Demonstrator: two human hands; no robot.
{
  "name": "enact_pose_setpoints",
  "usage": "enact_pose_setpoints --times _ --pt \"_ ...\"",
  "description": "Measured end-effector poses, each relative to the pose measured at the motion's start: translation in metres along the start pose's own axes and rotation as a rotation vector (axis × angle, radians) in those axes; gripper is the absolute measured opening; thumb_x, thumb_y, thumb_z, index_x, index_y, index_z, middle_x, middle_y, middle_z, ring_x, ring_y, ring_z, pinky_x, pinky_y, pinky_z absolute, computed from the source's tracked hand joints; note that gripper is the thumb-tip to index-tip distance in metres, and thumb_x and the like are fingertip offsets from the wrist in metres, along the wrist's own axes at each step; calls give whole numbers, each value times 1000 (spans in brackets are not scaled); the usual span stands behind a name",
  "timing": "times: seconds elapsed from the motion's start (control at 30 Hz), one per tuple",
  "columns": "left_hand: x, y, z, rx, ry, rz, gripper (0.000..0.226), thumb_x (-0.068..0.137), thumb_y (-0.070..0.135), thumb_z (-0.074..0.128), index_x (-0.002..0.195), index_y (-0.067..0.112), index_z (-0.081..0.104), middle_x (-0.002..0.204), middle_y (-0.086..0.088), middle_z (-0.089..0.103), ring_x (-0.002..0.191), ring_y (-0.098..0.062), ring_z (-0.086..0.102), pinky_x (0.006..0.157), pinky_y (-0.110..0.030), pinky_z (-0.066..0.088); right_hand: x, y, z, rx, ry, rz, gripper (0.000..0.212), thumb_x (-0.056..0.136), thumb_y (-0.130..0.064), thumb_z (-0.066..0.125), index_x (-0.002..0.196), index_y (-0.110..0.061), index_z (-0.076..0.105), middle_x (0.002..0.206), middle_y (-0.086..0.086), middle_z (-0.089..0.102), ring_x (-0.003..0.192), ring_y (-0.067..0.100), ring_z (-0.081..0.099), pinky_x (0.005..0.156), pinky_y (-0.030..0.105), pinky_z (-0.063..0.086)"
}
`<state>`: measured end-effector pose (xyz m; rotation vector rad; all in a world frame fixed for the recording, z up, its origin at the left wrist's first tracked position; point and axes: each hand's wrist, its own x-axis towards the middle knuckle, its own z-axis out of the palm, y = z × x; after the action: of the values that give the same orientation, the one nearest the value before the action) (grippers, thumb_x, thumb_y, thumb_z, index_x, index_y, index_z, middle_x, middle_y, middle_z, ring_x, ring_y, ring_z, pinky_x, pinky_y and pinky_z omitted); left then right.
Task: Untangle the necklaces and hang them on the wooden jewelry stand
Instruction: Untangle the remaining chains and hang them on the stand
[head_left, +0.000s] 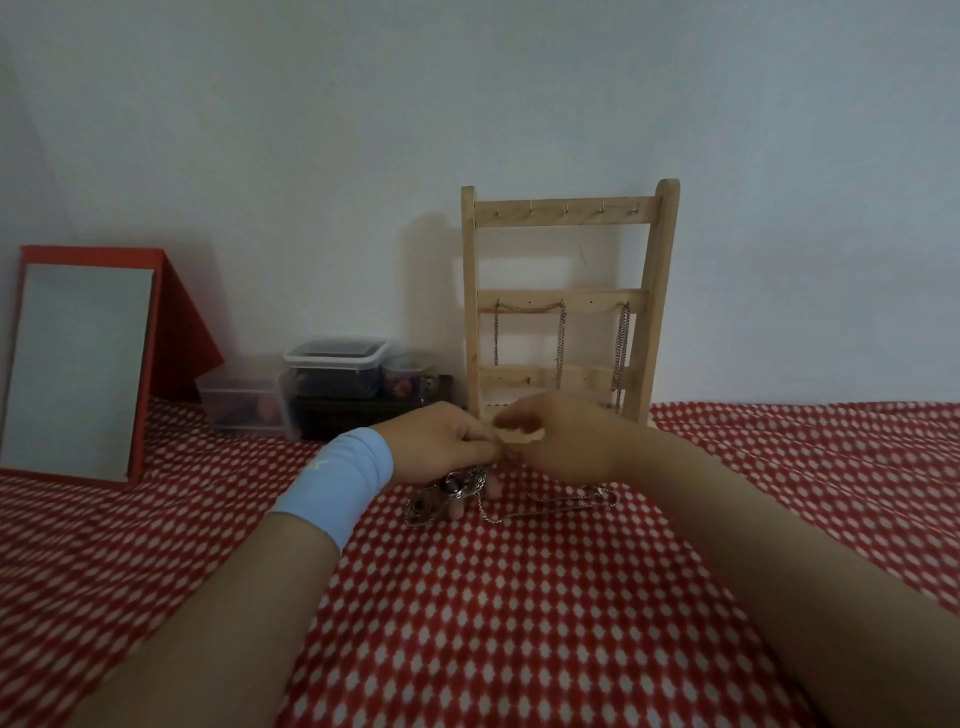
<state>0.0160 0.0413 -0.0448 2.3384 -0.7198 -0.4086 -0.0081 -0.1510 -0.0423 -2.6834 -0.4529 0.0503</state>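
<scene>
Forearms enter from the lower edge of the frame over a red cloth (519, 623) with a white diamond pattern; the left one wears a light-blue wristband (337, 483). At frame centre the left hand (441, 441) and right hand (566, 441) meet, fingertips drawn together and touching. Both pinch the upper part of the tangled necklaces (452, 493), though blur hides the exact grip. The silver tangle, with a dark bead in it, hangs just below the left hand and rests on the cloth. One loose chain (550, 506) trails from it to the right, beneath the right hand.

Directly behind the hands, the wooden jewelry stand (563, 213) is upright against the pale wall (467, 104). Its top bar carries a row of small hooks. Hung chains (561, 338) drape from the middle bar.

Left of the stand sit clear plastic containers (332, 374), one stacked on a dark box. At the far left a red-framed mirror (78, 364) leans back.
</scene>
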Motion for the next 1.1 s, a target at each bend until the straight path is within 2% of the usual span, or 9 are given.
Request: enact_pose_setpoints --times 0.1,0.17,0.23,0.33,0.43,0.67,0.8,0.97,1.1 --pt "3 -5 -1 -44 89 0 15 97 33 57 100 31 72 100 8 74 89 -5 69 94 -34 53 -1 -2 8 469 -222 -44 49 92 -13 65 139 -22 53 113 2 74 98 15 73 98 35 54" --pt "2 -11 -4 -131 71 -43 15 93 31 65 108 28 66 107 4 72 93 -10 69 90 -35 55 -1 3 8 363 -253 -31 67 89 -24 75 147 -28 42 120 2 71 96 13 71 94 31 54" --pt "-2 -14 -11 -266 -6 -126 29 90 20 69 117 19 59 110 -6 71 74 -12 69 67 -30 58 1 4 8 140 -279 -32 81 82 -42 81 150 -34 38 132 -9 60 112 10 60 102 30 46" --pt "-11 -14 -21 -259 -82 -221 36 89 10 69 121 15 54 113 -14 70 65 -18 66 51 -26 52 3 3 12 3 -286 -51 66 80 -44 83 138 -32 55 111 -21 58 104 4 56 87 18 42" --pt "-15 -19 -31 -114 -123 -283 38 87 9 71 121 18 55 110 -12 71 71 -19 67 55 -26 51 1 5 7 -86 -199 -47 49 81 -40 82 126 -30 66 94 -26 55 87 -4 53 72 11 37" --pt "-22 -19 -47 181 -139 -413 14 85 19 75 99 22 74 85 2 75 65 -11 67 63 -24 55 4 26 -6 -311 -193 93 17 87 -25 75 103 -23 77 96 -11 69 95 14 65 85 30 55" --pt "-21 -21 -44 164 -127 -402 9 90 21 69 95 20 76 83 4 77 67 -10 68 64 -23 54 4 30 -9 -379 -223 181 26 87 -15 67 111 -7 75 116 8 73 106 25 69 90 36 60" --pt "-16 -18 -36 136 -56 -290 21 99 29 55 97 20 74 79 2 73 64 -13 64 64 -26 53 2 6 2 -305 -86 -28 39 90 -28 64 129 -28 65 125 -10 65 109 9 57 95 26 47" --pt "-18 -11 -39 143 98 -206 21 98 31 54 95 22 72 78 10 66 69 -7 61 70 -23 50 7 -3 26 -48 -106 -142 33 96 -31 65 130 -28 65 115 -13 63 96 -2 55 80 12 40"
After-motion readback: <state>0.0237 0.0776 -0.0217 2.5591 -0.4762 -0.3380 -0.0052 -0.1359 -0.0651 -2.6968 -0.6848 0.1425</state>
